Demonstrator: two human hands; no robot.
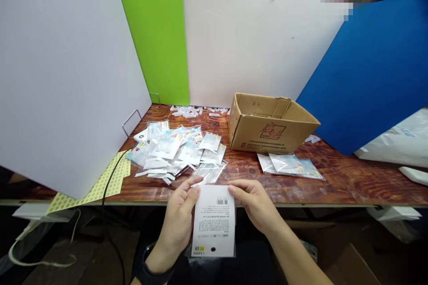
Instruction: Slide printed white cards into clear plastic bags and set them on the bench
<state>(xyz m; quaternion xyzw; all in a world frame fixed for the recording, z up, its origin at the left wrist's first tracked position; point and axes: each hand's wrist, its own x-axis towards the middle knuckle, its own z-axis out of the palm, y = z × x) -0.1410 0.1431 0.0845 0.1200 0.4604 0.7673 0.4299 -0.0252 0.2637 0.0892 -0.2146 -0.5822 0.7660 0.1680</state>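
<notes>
A white printed card in a clear plastic sleeve (214, 220) hangs in front of me, its barcode and small text upside down and a black round hole near its lower end. My left hand (180, 213) pinches its upper left edge between thumb and fingers. On the opposite upper corner, my right hand (252, 200) grips it the same way. Just beyond my hands lies a loose pile of similar clear packets with cards (172, 147). Further right, a few more packets (287, 164) overlap on the wooden table (244, 182).
An open cardboard box (267, 136) stands behind the right-hand packets. Small white plastic pieces (187, 111) lie along the back panel. Yellow sticker sheets (107, 178) and a black cable (109, 187) cross the left table edge. White, green and blue panels (374, 67) surround the table.
</notes>
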